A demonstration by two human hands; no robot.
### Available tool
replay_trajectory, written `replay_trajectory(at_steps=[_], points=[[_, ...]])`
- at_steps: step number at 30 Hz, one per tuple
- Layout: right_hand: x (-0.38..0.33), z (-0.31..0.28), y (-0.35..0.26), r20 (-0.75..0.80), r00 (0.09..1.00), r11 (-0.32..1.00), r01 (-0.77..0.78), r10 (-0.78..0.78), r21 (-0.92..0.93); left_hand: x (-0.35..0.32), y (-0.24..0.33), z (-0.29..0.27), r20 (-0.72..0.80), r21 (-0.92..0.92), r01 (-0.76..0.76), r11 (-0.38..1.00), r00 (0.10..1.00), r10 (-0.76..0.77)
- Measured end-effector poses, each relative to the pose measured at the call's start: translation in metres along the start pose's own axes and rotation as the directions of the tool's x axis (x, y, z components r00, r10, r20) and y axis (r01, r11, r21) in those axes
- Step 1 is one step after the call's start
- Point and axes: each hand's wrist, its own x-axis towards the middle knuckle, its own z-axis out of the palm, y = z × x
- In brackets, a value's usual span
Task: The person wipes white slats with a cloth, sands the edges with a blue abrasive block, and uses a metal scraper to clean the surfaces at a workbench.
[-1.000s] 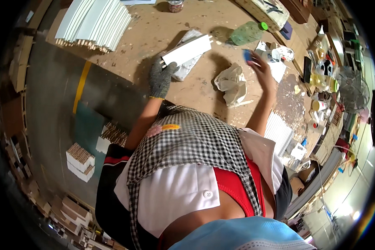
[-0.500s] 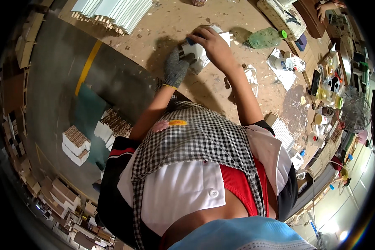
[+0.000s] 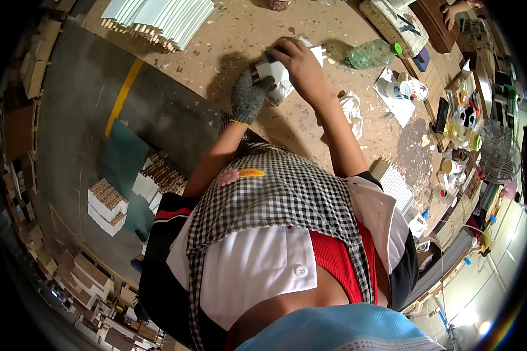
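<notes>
My left hand (image 3: 250, 98), in a grey knit glove with a yellow cuff edge, grips the left end of a small white board (image 3: 268, 71). Short pegs stick out of the board's ends. My bare right hand (image 3: 298, 61) is bent over the board's top, its fingers closed on a small dark blue block (image 3: 270, 57) that mostly hides under them. Beneath the board lies something whitish and crumpled (image 3: 283, 92), partly covered, whose kind I cannot make out.
On the worktable (image 3: 228, 35) stand stacked white slats (image 3: 158, 20) at far left. To the right are a green plastic bottle (image 3: 372, 54), a crumpled white cloth (image 3: 351, 114), cups (image 3: 399, 89) and a stack of white boards (image 3: 394, 184). Another person's hand (image 3: 451, 14) shows at far right.
My right hand and the blue block have shifted very slightly over the board. The left hand keeps its grip in nearly the same place.
</notes>
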Motion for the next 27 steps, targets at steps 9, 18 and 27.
replay_trajectory(at_steps=[9, 18, 27], points=[[-0.016, 0.008, 0.012, -0.138, 0.978, 0.984, -0.145, 0.159, 0.103, 0.001, 0.005, 0.0, 0.026, 0.138, 0.034, 0.99, 0.999, -0.038], [-0.048, 0.0, 0.082, -0.265, 0.895, 0.932, -0.36, 0.359, 0.048, -0.002, 0.0, 0.002, 0.073, -0.172, 0.015, 0.985, 0.997, -0.002], [-0.145, -0.055, 0.094, 0.321, 0.636, 0.466, -0.75, 0.702, 0.469, -0.01, 0.025, 0.004, 0.046, -0.133, 0.086, 0.987, 0.996, -0.08]])
